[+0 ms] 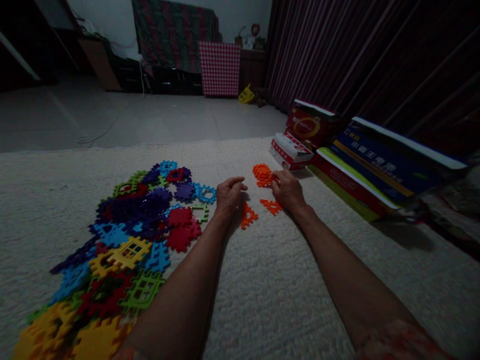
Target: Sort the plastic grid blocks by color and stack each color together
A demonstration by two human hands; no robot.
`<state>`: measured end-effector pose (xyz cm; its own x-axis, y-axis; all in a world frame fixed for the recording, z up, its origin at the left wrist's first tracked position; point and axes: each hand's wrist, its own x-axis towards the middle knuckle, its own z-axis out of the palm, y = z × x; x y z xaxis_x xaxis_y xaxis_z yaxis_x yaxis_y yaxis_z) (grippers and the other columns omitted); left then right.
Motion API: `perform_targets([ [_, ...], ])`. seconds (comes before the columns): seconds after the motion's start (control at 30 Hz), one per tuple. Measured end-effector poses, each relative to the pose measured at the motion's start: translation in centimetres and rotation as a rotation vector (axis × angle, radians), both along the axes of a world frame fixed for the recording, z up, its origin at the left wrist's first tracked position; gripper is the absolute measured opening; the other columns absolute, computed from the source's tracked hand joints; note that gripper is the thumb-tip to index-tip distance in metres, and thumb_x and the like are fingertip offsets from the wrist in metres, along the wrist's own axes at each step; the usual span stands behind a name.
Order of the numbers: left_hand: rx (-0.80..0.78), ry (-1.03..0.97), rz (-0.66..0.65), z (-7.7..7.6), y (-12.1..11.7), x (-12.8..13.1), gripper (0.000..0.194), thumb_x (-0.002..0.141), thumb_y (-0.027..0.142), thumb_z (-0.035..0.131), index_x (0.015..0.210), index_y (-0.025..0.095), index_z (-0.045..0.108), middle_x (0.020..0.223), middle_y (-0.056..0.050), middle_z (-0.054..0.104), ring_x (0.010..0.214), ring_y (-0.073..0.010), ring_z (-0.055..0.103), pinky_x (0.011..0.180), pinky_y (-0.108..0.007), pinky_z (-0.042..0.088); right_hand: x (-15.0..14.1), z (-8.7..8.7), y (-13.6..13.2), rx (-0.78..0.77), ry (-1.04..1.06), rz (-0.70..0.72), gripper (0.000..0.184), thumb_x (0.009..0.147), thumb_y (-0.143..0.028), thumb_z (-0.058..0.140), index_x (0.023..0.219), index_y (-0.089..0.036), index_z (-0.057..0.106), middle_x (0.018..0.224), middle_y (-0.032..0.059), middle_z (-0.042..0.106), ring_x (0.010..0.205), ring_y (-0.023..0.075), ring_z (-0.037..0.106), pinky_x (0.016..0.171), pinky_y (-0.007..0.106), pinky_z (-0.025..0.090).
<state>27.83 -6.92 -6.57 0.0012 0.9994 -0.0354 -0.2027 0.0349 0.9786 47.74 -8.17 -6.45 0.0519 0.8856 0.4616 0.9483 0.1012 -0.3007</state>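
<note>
Both my arms reach forward over a cream carpet (270,280). My left hand (228,194) rests on the carpet with its fingers curled loosely and nothing seen in them; an orange toothed plastic tile (247,215) lies just below it. My right hand (287,190) lies palm down, its fingertips touching a small stack of orange tiles (262,174). Another orange tile (271,205) lies at the heel of that hand. A wide heap of interlocking plastic tiles (135,230) in blue, purple, red, green and yellow spreads to the left of my left arm.
Several flat printed boxes (360,165) are stacked along a dark striped curtain (375,60) on the right. Beyond the carpet is a grey tiled floor (150,120) with a cable, a red checked cloth (219,68), a yellow toy (246,94) and dark furniture.
</note>
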Motion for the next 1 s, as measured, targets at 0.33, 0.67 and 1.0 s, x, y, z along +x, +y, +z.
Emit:
perform_targets([
  [0.33, 0.038, 0.041, 0.021, -0.7, 0.4, 0.1, 0.034, 0.065, 0.025, 0.059, 0.093, 0.016, 0.077, 0.069, -0.004, 0.07, 0.052, -0.0109, 0.054, 0.05, -0.023, 0.04, 0.8, -0.2, 0.8, 0.08, 0.187, -0.087, 0.01, 0.081, -0.025, 0.057, 0.082, -0.02, 0.065, 0.087, 0.0082, 0.065, 0.082, 0.0221, 0.061, 0.085, 0.036, 0.05],
  [0.67, 0.034, 0.051, 0.027, -0.5, 0.4, 0.1, 0.032, 0.065, 0.024, 0.06, 0.091, 0.017, 0.078, 0.069, -0.004, 0.07, 0.052, -0.0106, 0.052, 0.051, -0.023, 0.039, 1.9, 3.9, -1.6, -0.499, 0.292, 0.15, 0.021, 0.074, -0.041, 0.07, 0.08, -0.021, 0.069, 0.078, 0.0034, 0.07, 0.07, 0.0194, 0.062, 0.064, 0.031, 0.048],
  [1.0, 0.026, 0.023, 0.01, -0.3, 0.1, 0.1, 0.035, 0.064, 0.027, 0.06, 0.093, 0.016, 0.076, 0.069, -0.003, 0.07, 0.053, -0.0112, 0.056, 0.053, -0.023, 0.043, -2.7, 6.6, -4.5, -0.766, -0.208, 0.102, 0.021, 0.07, -0.021, 0.072, 0.09, -0.02, 0.066, 0.093, 0.005, 0.07, 0.078, 0.0166, 0.059, 0.064, 0.026, 0.041],
])
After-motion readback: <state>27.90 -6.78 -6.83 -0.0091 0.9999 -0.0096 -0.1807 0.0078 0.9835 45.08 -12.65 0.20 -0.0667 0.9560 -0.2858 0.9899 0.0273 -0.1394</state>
